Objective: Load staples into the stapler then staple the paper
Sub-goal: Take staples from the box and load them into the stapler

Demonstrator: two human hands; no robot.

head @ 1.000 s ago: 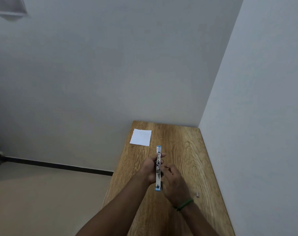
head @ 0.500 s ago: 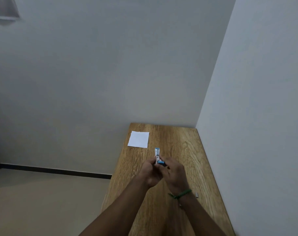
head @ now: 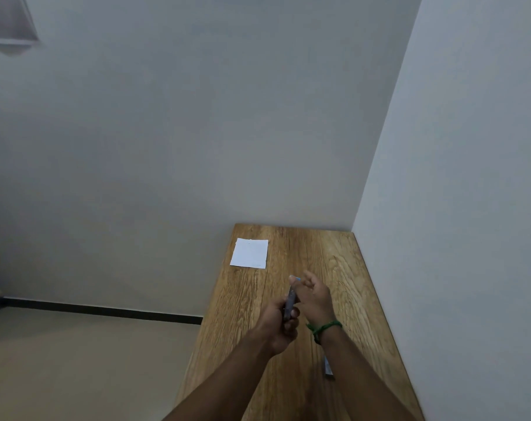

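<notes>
At the far left edge of the view a dark baseboard strip runs along the foot of the grey wall, with a beige floor below it. A pale fixture sits high in the upper left corner, too cropped to identify.

The wooden table stands in the corner of the room, its far end against the back wall and its right side along the side wall. Near its far left corner a small white sheet of paper lies flat, well apart from both hands.

The left hand is held above the middle of the table with its fingers curled around the near end of the stapler. The stapler points away from the person and tilts slightly upward, with its blue tip at the far end. It is blurred, so whether it is opened or closed cannot be told.

Just right of it, the right hand has loose, spread fingers and holds nothing. Its fingertips are close beside the blue tip, though contact cannot be judged. A green bracelet circles that wrist.

Nearer, a short grey strip of staples lies on the wood, partly covered by the right forearm.
</notes>
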